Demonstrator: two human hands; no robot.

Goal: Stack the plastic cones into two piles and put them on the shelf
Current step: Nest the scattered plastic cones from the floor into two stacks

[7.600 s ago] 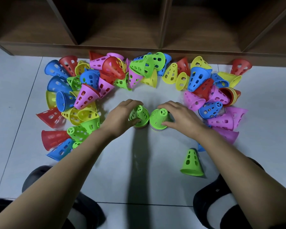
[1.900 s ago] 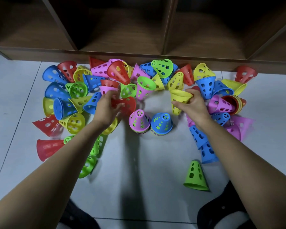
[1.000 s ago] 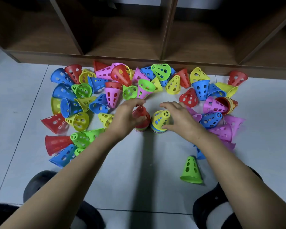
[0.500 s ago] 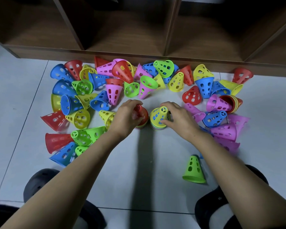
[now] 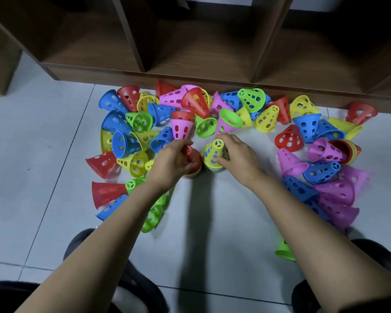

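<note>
Two short piles of cones stand side by side on the grey tiled floor. The left pile [image 5: 194, 161] has a red cone on top, and my left hand [image 5: 172, 163] grips it from the left. The right pile [image 5: 213, 154] is topped by a yellow cone, which my right hand [image 5: 237, 154] holds between thumb and fingers. Several loose cones [image 5: 183, 129] in red, blue, yellow, green and pink lie in an arc around both piles. The dark wooden shelf [image 5: 190, 46] with open compartments stands just behind them.
One green cone [image 5: 283, 250] stands apart at the lower right, partly hidden by my right forearm. My dark shoes [image 5: 140, 288] show at the bottom edge. A floor strip between my arms holds no cones. A shelf divider [image 5: 131, 35] separates the compartments.
Both hands have pressed their cones further down onto the piles. The view has tilted up a little, so more of the shelf shows.
</note>
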